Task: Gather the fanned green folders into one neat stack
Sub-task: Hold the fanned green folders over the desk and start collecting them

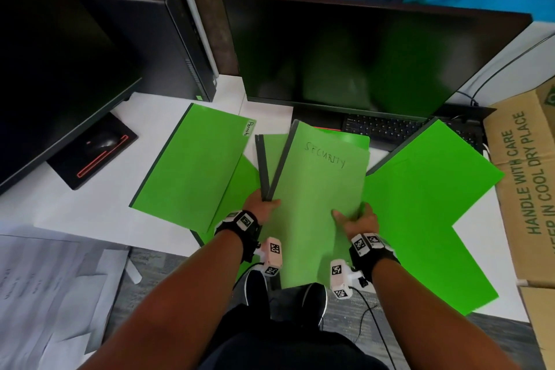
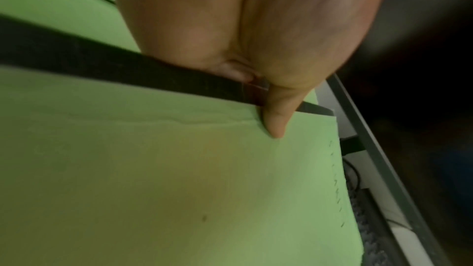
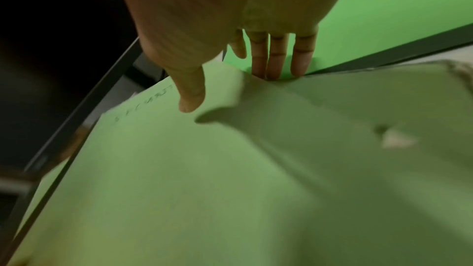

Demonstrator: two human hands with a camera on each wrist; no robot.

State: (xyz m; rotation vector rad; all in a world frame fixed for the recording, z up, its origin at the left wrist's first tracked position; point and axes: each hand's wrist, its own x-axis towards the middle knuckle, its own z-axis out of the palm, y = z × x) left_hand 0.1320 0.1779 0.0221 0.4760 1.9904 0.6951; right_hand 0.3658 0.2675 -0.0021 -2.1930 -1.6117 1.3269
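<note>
Several green folders lie fanned on a white desk [image 1: 75,198]. The middle one, marked SECURITY [image 1: 315,189], is lifted off the rest and tilted up at its near end. My left hand [image 1: 262,207] grips its dark spine edge together with a second folder's spine [image 1: 260,165]; the thumb [image 2: 275,120] lies on the cover. My right hand [image 1: 357,218] pinches the right edge, thumb [image 3: 190,96] on top and fingers [image 3: 276,58] underneath. A folder labelled Permits [image 1: 192,168] lies flat at the left and another [image 1: 426,207] at the right.
A black monitor [image 1: 360,51] stands just behind the folders, with a keyboard [image 1: 390,128] under it. A second monitor [image 1: 51,63] and a PC tower [image 1: 156,39] are at the left, a mouse [image 1: 103,141] on its base. A cardboard box [image 1: 525,183] sits right. Loose papers [image 1: 45,294] lie lower left.
</note>
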